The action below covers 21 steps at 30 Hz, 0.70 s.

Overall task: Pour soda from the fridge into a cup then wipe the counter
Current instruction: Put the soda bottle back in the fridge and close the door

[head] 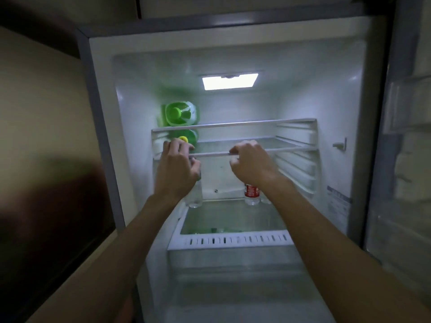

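Inside the open fridge [331,108], a green soda bottle [180,113] lies on its side on the top shelf. A second green bottle with a yellow cap [186,137] lies on the shelf below. My left hand [177,166] reaches up in front of that shelf, fingertips at the yellow cap and thumb spread below the shelf rim; no grip shows. My right hand [249,162] hovers at the same shelf's front rim [291,149] with fingers loosely curled, holding nothing. No cup is in view.
A clear bottle [196,197] stands under my left hand and a red-labelled bottle [251,194] under my right wrist, both on the lower glass shelf. A white drawer front [233,240] juts out below. The fridge door [405,159] stands open at the right, a dark cabinet at the left.
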### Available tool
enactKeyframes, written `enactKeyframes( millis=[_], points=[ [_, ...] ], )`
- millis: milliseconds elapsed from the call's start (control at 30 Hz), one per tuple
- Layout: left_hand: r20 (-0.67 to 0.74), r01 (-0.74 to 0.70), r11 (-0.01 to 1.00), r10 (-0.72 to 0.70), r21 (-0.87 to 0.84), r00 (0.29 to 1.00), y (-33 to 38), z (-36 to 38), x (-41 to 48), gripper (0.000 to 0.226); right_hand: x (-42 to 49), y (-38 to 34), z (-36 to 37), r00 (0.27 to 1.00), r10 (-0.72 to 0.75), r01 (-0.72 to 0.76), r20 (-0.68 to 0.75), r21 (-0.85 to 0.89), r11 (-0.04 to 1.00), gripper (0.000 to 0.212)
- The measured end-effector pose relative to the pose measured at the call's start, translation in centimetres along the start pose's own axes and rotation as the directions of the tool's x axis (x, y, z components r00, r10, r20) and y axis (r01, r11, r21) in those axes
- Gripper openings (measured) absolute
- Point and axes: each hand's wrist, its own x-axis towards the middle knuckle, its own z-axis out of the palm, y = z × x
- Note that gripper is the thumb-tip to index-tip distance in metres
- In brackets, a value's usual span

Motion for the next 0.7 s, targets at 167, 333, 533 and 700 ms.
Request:
enactKeyframes(
  millis=[167,333,533,700],
  points=[
    [0.318,-0.057,0.997,0.069,-0.047,0.946,1.6,-1.5,-4.1,0.011,-3.7,1.2,0.0,0.999,0.036,-0.034,-0.039,0.053,0.998,0.03],
    [0.793,-0.119,0.992,0.106,-0.043,0.6,3.0,-2.3,-9.7,0.022,-9.1,3.5,1.8,0.986,0.092,-0.095,0.138,0.018,0.995,0.026],
    [0.901,-0.108,0.994,0.05,-0.004,0.432,3.2,-2.8,-15.4,0.03,-17.1,5.4,3.7,0.913,0.203,-0.172,0.353,-0.118,0.978,0.029],
    [0.89,-0.05,0.999,0.041,-0.021,0.455,3.2,-4.3,-20.3,0.031,-24.3,5.3,3.8,0.86,0.287,-0.234,0.421,-0.175,0.956,0.036]
  ],
)
